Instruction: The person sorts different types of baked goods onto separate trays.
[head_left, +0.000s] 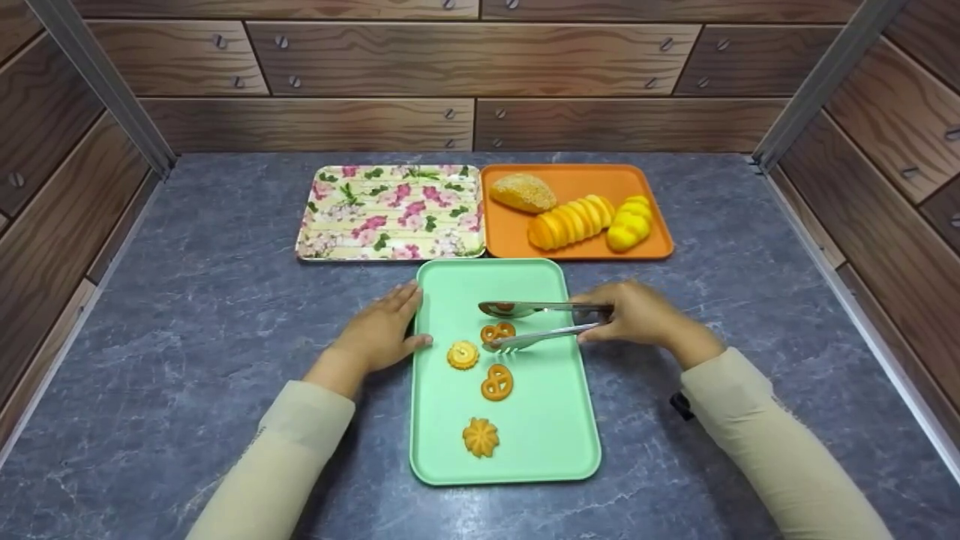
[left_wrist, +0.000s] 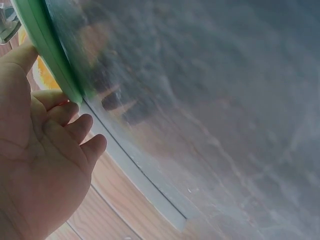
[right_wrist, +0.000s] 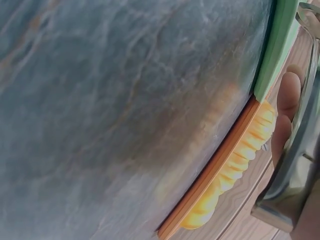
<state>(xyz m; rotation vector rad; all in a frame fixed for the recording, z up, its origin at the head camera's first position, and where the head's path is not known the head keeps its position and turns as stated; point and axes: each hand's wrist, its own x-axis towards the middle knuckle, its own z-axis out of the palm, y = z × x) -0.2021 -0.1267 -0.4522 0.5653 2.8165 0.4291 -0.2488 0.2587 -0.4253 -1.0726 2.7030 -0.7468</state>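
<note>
My right hand (head_left: 634,315) grips metal tongs (head_left: 544,306) over the green tray (head_left: 540,420). The tongs' arms stand apart, on either side of a small pretzel (head_left: 507,328); whether they touch it I cannot tell. Below it on the tray lie a round crimped cookie (head_left: 463,355), a second pretzel (head_left: 497,387) and a flower-shaped cookie (head_left: 480,437). My left hand (head_left: 379,330) rests against the tray's left edge, its thumb on the rim. In the left wrist view the left hand (left_wrist: 45,145) touches the green rim, with the fingers loosely bent.
Behind the green tray sits a floral tray (head_left: 390,214). Beside it, an orange tray (head_left: 652,240) bears a seeded roll (head_left: 523,193), a sliced loaf (head_left: 571,223) and a yellow twisted bread (head_left: 630,224). Wood-patterned walls (head_left: 472,60) enclose the grey marbled table (head_left: 187,315).
</note>
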